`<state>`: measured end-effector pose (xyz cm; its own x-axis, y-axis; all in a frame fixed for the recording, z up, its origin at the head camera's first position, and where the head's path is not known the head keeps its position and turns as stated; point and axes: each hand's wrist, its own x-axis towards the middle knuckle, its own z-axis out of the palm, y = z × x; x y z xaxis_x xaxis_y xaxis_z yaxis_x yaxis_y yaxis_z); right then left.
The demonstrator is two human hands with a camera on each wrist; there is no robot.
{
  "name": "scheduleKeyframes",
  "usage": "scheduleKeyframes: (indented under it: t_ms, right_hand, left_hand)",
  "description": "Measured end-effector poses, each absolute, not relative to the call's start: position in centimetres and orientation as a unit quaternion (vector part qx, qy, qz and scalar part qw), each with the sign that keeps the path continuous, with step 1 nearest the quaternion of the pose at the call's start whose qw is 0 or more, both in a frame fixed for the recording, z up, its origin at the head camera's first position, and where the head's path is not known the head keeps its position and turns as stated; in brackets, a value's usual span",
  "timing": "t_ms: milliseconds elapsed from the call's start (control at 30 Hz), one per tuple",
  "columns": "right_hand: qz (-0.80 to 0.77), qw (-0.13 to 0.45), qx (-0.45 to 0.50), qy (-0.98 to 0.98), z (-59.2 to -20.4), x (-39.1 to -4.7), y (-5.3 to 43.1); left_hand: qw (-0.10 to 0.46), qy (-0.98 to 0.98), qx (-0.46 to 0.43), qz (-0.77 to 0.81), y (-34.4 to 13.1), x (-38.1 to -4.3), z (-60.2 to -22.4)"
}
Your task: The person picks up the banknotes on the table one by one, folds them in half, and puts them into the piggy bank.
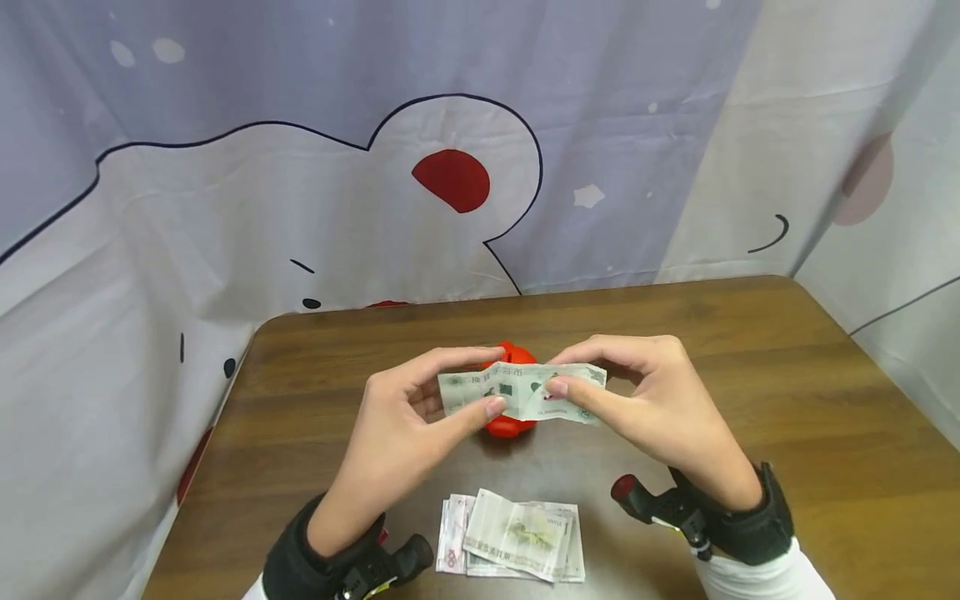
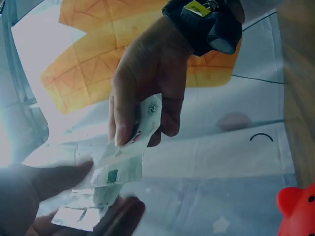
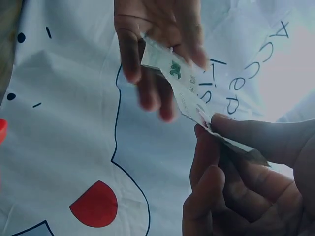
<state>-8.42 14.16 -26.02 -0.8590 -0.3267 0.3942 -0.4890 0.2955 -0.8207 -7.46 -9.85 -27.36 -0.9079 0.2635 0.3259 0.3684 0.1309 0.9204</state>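
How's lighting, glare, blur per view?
Head: fairly even light, banknote reasonably sharp, soft shadow below the red toy; left wrist: dim, glare at the left edge, left hand blurred; right wrist: dim, glare washing out the curtain toward upper right, left fingers blurred.

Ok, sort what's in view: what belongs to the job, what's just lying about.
Belongs to the job:
green banknote, pinched in the right hand
left hand
probably the banknote pile
perhaps the red figure

Just about:
patterned curtain
wooden table, merely a support
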Motion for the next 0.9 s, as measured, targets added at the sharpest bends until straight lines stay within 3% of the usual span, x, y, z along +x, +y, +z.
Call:
scheduleKeyframes:
  t_ms: [100,200,400,467,567,900]
  right_hand:
    - [0.53,0.082,0.26,-0.803,-26.3,-8.5,14.0]
    - [0.518,0.134,0.263,-0.803,-26.6,-8.7,13.6]
    - [0.438,0.362,0.275,-0.776,-27.4,-9.2,11.8]
    - [0.423,0.396,0.284,-0.764,-27.6,-9.3,11.3]
    - [0.434,0.374,0.312,-0.758,-27.7,-9.1,10.8]
    - [0.527,0.205,0.359,-0.742,-28.9,-8.5,10.2]
  left_hand:
    - [0.053,-0.755,-0.208,-0.62,-9.9,-7.4,-27.5]
    - [0.062,-0.751,-0.201,-0.627,-9.9,-7.4,-27.6]
    - [0.108,-0.751,-0.198,-0.62,-9.7,-7.3,-27.8]
    - [0.122,-0.751,-0.198,-0.618,-9.7,-7.3,-27.8]
    - [0.13,-0.742,-0.198,-0.627,-9.5,-7.2,-27.8]
    - [0.155,-0.719,-0.23,-0.638,-9.2,-7.1,-28.4]
